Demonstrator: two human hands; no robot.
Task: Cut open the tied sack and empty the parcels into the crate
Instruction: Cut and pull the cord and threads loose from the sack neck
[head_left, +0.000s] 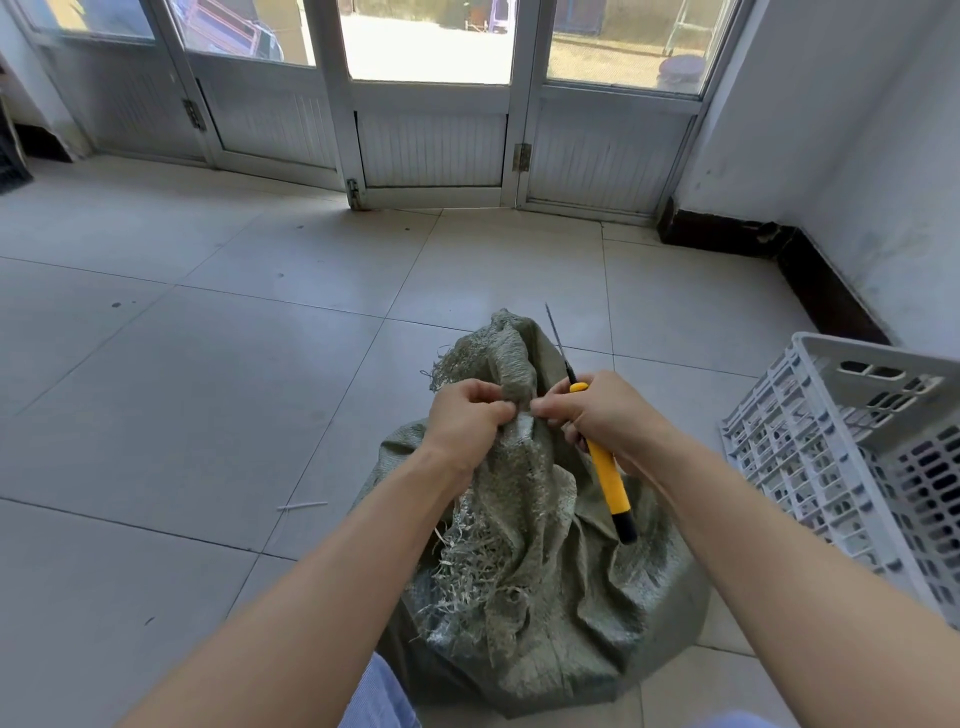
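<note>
On the tiled floor, the woven sack (540, 571) sits just left of the crate (852, 457). Left hand (467, 421) pinches its gathered neck; right hand (602, 415) is closed round a utility knife (605, 467) while also pinching there. With the blade bared so near the fingers, a slip could nick them.

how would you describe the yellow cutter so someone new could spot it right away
Start at the bulging grey-green woven sack on the pale tiled floor, left of the white slatted plastic crate. At its gathered neck, the right hand grips a slim yellow utility knife. It is the only bright yellow thing, with a thin blade pointing away and a black end cap.
</note>
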